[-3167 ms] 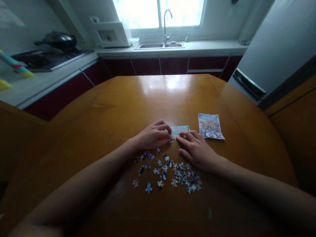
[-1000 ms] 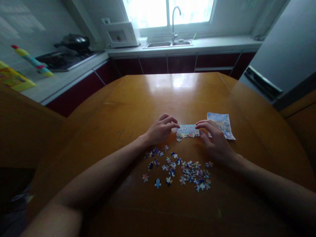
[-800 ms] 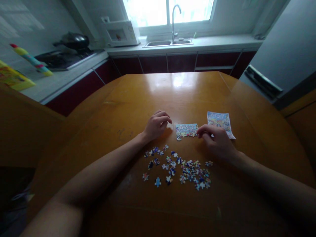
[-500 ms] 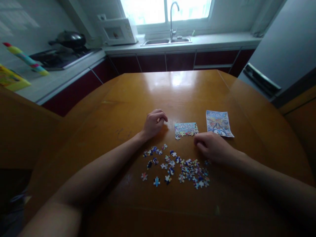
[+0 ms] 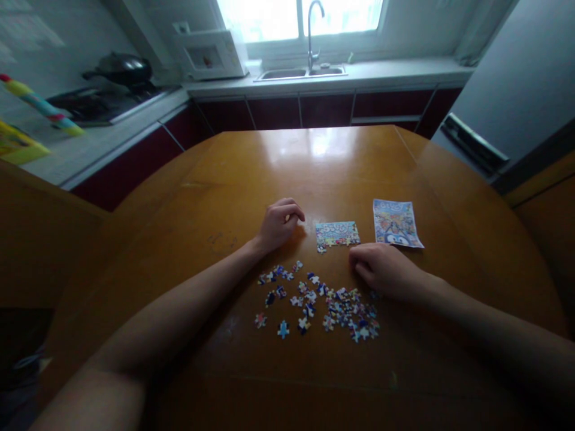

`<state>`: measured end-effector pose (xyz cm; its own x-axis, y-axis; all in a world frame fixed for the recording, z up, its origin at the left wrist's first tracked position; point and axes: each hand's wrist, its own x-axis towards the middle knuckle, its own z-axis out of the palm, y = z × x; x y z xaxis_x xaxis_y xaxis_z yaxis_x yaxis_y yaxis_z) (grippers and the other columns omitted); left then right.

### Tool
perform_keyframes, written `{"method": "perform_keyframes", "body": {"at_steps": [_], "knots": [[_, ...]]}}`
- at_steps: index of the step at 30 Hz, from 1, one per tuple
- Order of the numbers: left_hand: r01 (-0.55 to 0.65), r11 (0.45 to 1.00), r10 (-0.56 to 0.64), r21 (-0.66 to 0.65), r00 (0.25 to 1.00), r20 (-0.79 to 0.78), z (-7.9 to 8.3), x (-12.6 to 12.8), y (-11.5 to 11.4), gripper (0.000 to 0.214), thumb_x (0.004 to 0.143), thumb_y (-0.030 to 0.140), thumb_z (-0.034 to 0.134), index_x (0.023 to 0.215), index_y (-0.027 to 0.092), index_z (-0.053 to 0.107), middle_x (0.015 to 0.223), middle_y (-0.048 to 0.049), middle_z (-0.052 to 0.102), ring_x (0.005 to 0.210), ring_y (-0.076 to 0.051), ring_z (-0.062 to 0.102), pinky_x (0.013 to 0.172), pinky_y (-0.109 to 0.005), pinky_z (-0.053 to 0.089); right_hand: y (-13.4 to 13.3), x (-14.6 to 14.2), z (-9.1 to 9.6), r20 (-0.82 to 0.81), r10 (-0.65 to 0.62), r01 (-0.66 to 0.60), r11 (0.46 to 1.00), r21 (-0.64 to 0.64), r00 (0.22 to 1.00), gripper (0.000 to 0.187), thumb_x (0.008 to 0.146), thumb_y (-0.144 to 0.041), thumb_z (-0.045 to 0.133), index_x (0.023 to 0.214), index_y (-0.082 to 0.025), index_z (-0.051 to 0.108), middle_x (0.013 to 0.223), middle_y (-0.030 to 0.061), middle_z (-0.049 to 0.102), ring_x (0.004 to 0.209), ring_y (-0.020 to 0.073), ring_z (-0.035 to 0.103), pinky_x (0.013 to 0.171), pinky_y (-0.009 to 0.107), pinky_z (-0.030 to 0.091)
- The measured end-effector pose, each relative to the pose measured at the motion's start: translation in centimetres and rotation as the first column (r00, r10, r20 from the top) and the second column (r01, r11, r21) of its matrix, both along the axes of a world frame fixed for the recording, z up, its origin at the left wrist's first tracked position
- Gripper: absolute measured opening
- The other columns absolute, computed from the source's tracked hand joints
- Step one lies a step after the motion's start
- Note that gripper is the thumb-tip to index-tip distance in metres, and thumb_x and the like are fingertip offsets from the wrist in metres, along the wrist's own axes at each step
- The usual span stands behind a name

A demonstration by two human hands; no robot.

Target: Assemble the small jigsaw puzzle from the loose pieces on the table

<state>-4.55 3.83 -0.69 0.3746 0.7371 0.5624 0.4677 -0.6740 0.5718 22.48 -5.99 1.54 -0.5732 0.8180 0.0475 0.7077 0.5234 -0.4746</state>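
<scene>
A partly joined jigsaw puzzle [image 5: 336, 232] with a light blue top edge lies flat on the wooden table. Just below its right corner rests my right hand [image 5: 381, 266], its fingers curled under; whatever they may hold is hidden. My left hand [image 5: 281, 224] lies to the left of the puzzle, loosely curled, with no object visible in it. Nearer to me is a spread of loose puzzle pieces [image 5: 345, 308], densest on the right. A few stray ones, such as a blue piece [image 5: 283, 329] and a reddish piece [image 5: 260, 320], lie apart on the left.
A printed picture sheet [image 5: 395, 224] lies right of the puzzle, beyond my right hand. The large table [image 5: 269, 173] has rounded sides. Behind it are a counter with a sink [image 5: 285, 74], a microwave [image 5: 209, 55] and a dark wok [image 5: 123, 69] on the stove.
My right hand has shifted slightly toward me, its fingers a little lower beside the puzzle's corner. My left hand stays put. The whole view has moved slightly.
</scene>
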Motion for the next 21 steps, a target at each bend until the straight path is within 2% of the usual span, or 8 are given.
{"method": "perform_keyframes", "body": {"at_steps": [5,8,11,15,21], "knots": [[0.005,1.000,-0.005,0.001,1.000,-0.007,0.1,0.0,0.0,0.025,0.077,0.004,0.048,0.065,0.017,0.066,0.072,-0.0022,0.061,0.070,-0.014,0.056,0.062,-0.027,0.043,-1.1,-1.1,0.4,-0.127,0.107,-0.106,0.994,0.015,0.986,0.012,0.086,-0.016,0.054,0.087,-0.022,0.065,0.087,0.0030,0.065,0.079,0.0157,0.058,0.071,0.030,0.046],[-0.001,1.000,0.001,-0.002,1.000,-0.019,0.2,0.0,0.0,0.025,0.078,0.005,0.048,0.066,0.017,0.066,0.072,-0.0023,0.062,0.071,-0.013,0.056,0.062,-0.027,0.043,-2.2,-2.1,0.4,-0.130,0.177,-0.178,0.984,0.007,0.976,0.014,0.093,-0.026,0.055,0.088,-0.022,0.067,0.087,0.0035,0.062,0.081,0.0159,0.057,0.072,0.029,0.046],[0.000,1.000,0.000,0.003,1.000,-0.020,0.2,0.1,-0.1,0.025,0.078,0.005,0.047,0.065,0.017,0.066,0.073,-0.0026,0.062,0.071,-0.013,0.057,0.063,-0.027,0.043,-3.1,-2.7,0.1,-0.094,0.182,-0.181,0.983,0.020,0.979,0.015,0.094,-0.031,0.057,0.089,-0.022,0.068,0.088,0.0041,0.060,0.083,0.0170,0.055,0.072,0.030,0.046],[0.009,1.000,-0.009,0.011,1.000,-0.004,0.2,0.2,-0.1,0.025,0.077,0.004,0.048,0.065,0.017,0.066,0.072,-0.0025,0.062,0.070,-0.013,0.056,0.062,-0.027,0.043,-3.5,-3.1,-0.2,-0.074,0.176,-0.175,0.984,0.023,0.982,0.011,0.093,-0.026,0.058,0.088,-0.020,0.066,0.091,0.0052,0.060,0.087,0.0187,0.054,0.076,0.032,0.046],[0.011,1.000,-0.011,0.018,1.000,-0.006,0.0,0.2,0.0,0.025,0.077,0.005,0.048,0.065,0.017,0.066,0.071,-0.0021,0.062,0.071,-0.013,0.056,0.063,-0.026,0.043,-3.4,-3.3,0.0,-0.152,0.160,-0.170,0.984,-0.054,0.975,0.003,0.089,-0.018,0.061,0.086,-0.018,0.061,0.093,0.0075,0.060,0.090,0.0198,0.052,0.078,0.032,0.046]]}}
